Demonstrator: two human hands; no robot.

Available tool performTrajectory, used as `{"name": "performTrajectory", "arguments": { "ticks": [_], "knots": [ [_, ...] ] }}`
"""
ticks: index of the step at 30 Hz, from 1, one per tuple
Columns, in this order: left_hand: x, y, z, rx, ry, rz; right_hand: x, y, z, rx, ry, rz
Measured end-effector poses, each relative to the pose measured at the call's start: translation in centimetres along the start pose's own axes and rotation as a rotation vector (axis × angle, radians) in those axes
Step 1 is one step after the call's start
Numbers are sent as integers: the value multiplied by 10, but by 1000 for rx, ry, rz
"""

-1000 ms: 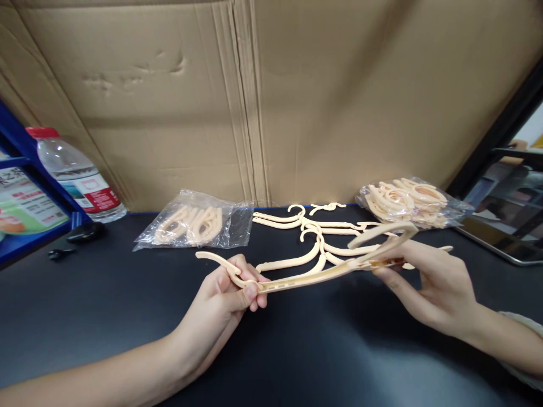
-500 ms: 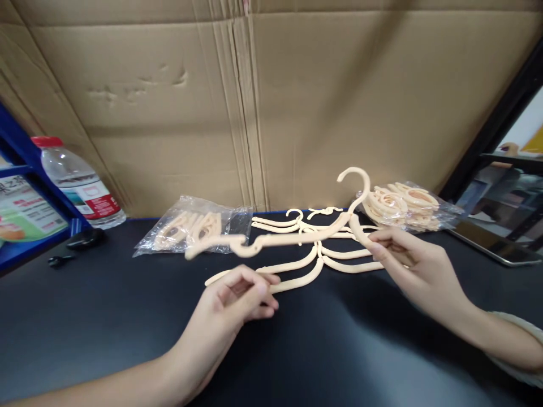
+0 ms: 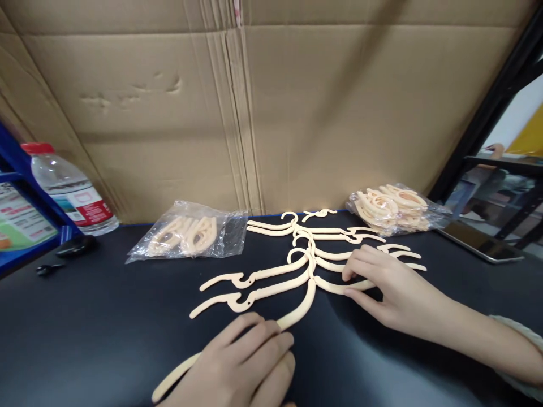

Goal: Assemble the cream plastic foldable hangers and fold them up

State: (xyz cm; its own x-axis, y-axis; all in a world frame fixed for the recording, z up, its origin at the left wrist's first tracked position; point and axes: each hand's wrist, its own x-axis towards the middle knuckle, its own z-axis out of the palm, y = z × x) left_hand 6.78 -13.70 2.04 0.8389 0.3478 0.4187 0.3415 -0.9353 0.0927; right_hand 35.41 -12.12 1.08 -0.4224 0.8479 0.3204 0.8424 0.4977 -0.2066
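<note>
Hanger (image 3: 297, 308) now flat on black table (image 3: 106, 333), lower centre, no longer lifted; joins row of laid-out hangers (image 3: 314, 254). Left hand (image 3: 241, 367) presses open on its arm; right hand (image 3: 382, 282) rests open, fingertips touching it. Thin, smooth, cream plastic, curved hooks.

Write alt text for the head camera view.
Two bare hands press flat on cream plastic hangers laid in an overlapping row on a black table: left hand on the nearest hanger's arm, right hand further along. Two clear bags of hangers lie behind, before a cardboard wall.
</note>
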Motion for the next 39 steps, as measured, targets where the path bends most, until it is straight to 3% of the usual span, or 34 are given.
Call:
{"name": "performTrajectory", "arguments": {
  "ticks": [4, 7, 12, 15, 22, 26, 30, 35, 39],
  "knots": [
    [4, -10, 3, 59, 66, -86, 2, 6, -2, 5, -39, 9],
    [2, -18, 8, 25, 50, -122, 6, 15, 2, -10, 20, 16],
    [-5, -24, 18, 26, -22, -328, 13, 31, 14, 19, 119, -2],
    [-5, -26, 17, 81, -143, -282, 18, 36, 16, 47, 135, 4],
    [3, -30, 17, 27, -55, -223, 43, 61, 2, -14, 184, 50],
    [2, -32, 19, -59, -58, -189, 74, 85, -8, -105, 129, 157],
    [-1, -33, 19, -120, -73, -188, 108, 107, -11, -165, 66, 169],
    [-2, -33, 19, -152, -62, -201, 141, 123, -1, -198, -55, 132],
    [-3, -33, 19, -168, -43, -202, 150, 126, 9, -171, -127, 114]
  ]
}}
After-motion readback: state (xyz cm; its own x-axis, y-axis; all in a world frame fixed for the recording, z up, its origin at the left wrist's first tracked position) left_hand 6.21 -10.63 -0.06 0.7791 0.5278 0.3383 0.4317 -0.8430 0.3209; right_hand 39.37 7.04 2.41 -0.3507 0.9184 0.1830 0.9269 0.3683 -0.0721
